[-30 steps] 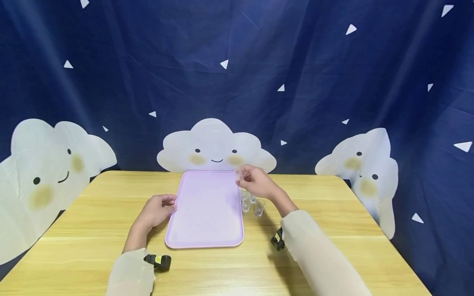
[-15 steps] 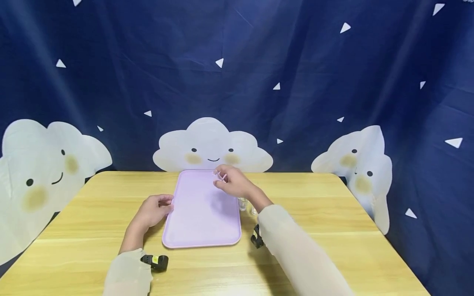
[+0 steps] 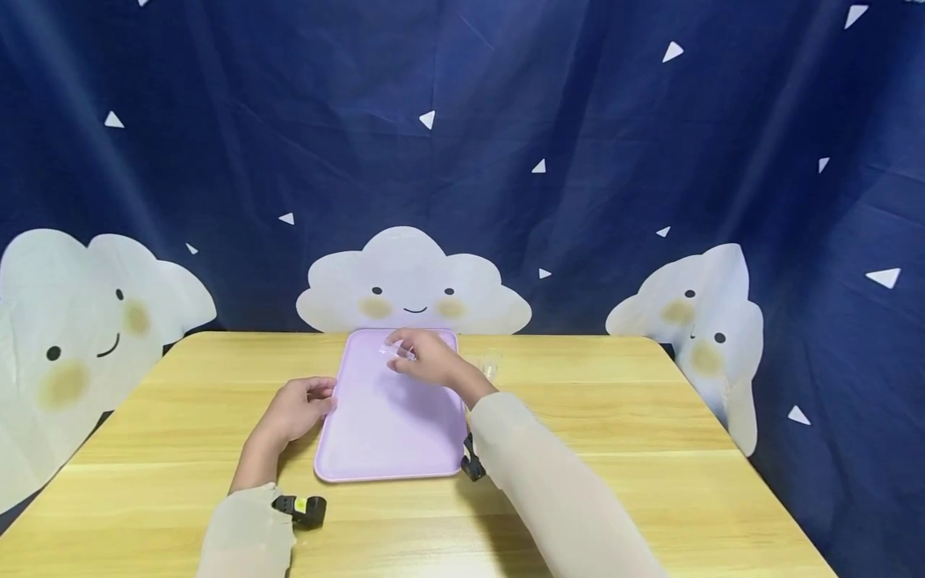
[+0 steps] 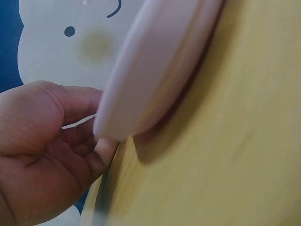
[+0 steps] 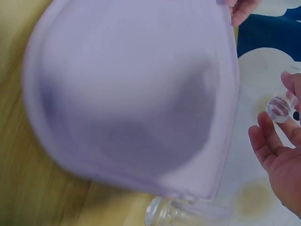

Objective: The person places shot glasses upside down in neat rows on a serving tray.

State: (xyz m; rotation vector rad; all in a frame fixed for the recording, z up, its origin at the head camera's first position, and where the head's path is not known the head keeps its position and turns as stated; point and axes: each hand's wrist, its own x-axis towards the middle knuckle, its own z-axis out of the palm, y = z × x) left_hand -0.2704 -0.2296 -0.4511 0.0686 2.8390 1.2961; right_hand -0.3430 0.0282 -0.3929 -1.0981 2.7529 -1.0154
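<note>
My right hand [image 3: 433, 363] is above the far part of a lilac tray [image 3: 390, 441], holding a small clear cup [image 3: 396, 351] between thumb and fingers. In the right wrist view this cup [image 5: 278, 108] is tilted, its base facing the camera. My left hand [image 3: 296, 411] is at the tray's left edge. The left wrist view shows its thumb against the tray rim [image 4: 127, 99] and its other fingers curled below, pinching it.
More clear cups [image 3: 490, 367] stand on the wooden table [image 3: 578, 417] just right of the tray, partly behind my right forearm. One clear cup [image 5: 162, 212] lies close to the tray edge in the right wrist view. A dark blue curtain [image 3: 607, 144] hangs behind the table.
My right hand has carried the clear cup leftward from the tray's far right corner to above its far middle. My left hand stays at the left edge; the view shifts slightly.
</note>
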